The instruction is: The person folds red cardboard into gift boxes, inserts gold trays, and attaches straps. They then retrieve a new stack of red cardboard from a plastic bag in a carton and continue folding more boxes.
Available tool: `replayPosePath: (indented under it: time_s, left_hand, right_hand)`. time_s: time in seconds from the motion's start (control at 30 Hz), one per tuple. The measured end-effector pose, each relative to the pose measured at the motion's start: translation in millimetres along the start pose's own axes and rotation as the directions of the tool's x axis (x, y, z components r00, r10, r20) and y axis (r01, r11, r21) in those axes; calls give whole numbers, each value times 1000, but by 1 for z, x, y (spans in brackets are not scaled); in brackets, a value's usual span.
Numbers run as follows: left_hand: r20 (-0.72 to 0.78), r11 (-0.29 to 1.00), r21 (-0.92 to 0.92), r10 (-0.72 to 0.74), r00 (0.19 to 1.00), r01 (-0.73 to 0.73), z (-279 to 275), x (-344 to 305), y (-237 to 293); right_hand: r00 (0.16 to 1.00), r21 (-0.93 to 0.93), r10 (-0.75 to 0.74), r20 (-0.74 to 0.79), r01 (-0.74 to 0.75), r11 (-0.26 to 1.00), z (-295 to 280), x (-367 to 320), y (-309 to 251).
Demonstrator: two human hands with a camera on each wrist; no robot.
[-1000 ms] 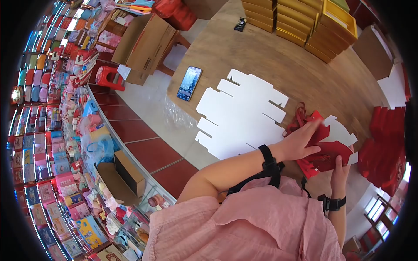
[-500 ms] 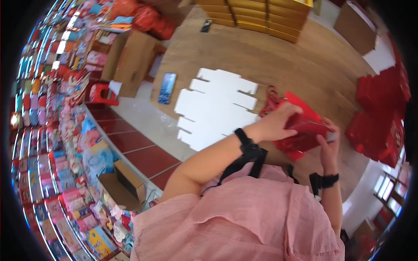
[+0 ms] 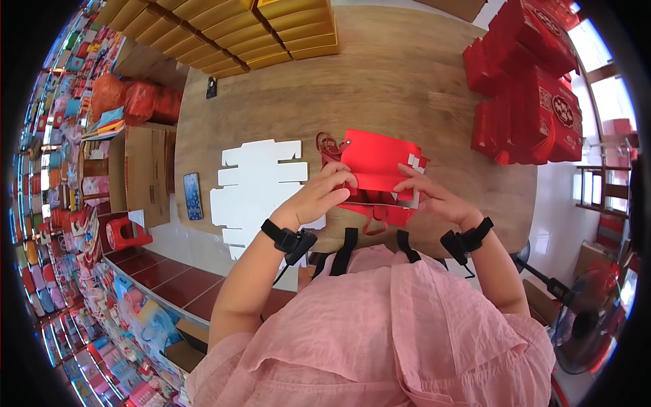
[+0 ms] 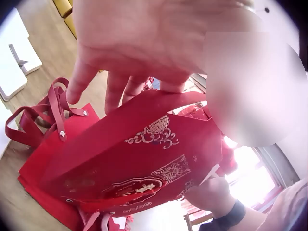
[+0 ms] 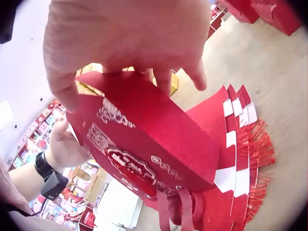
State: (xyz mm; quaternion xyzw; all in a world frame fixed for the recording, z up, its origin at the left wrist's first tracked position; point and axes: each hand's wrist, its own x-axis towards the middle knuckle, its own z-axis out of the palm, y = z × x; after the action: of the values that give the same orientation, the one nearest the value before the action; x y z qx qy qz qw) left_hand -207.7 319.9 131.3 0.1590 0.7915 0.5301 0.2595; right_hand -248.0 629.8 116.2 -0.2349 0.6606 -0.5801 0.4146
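A red gift box [image 3: 380,182], partly folded, lies near the table's front edge before my chest. White and gold print decorates its front panel, plain in the left wrist view [image 4: 144,163]. My left hand [image 3: 315,195] grips its left part, with fingers over the upper edge. At the other end my right hand [image 3: 441,198] holds the top edge, thumb on the near side and fingers beyond it. Below are flat red box blanks [image 5: 211,209] with white tabs and a red fringe [image 5: 260,154]. Red straps [image 4: 33,122] stick out beside the left hand.
White notched cardboard sheets [image 3: 258,183] lie left of the box, and a phone [image 3: 193,197] is farther left. Gold boxes [image 3: 258,34] stack at the back left. Finished-looking red boxes [image 3: 522,102] pile at the right. A fan [image 3: 586,322] stands right of the table.
The head view has turned, bringing the work to the middle. The red panels, first spread with white flaps showing, are now raised into a box shape between both hands.
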Motion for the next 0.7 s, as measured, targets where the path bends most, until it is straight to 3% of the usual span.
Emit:
replayPosePath:
  time_s: [0.13,0.2,0.3,0.33,0.4,0.57,0.63,0.67,0.7]
  left_hand:
    - [-43,996,-86,-13,999,9,13,-3,-8]
    - [-47,997,-66,-39,998,36,19,-2,-16]
    - [-122,995,-75,-69,990,60,31,2,-9]
    - [-190,993,-104,-77,979,58,34,3,-6]
    - [-181,991,-104,-105,978,87,39,5,-17]
    - [-180,987,-20,-159,971,158,45,4,-24]
    - [-208,949,-304,-156,966,88,48,1,-21]
    - [-208,949,-302,-154,966,87,48,-1,-17]
    - [-182,904,-427,-90,979,4,48,-5,-12]
  right_hand:
    - [1000,165,-22,-22,25,986,12,-6,12]
    - [977,120,-53,-208,79,990,31,-1,21]
    - [943,-2,-90,-321,94,996,50,6,28]
    - [941,-1,-88,-327,93,996,53,7,30]
    - [912,-131,-140,-387,96,987,57,9,35]
    - [881,-161,-167,-442,105,981,64,13,40]
    - [854,-135,-171,-492,120,984,67,14,39]
    - [821,-8,-147,-551,171,985,67,13,35]
    - [789,116,-111,-605,226,967,67,13,32]
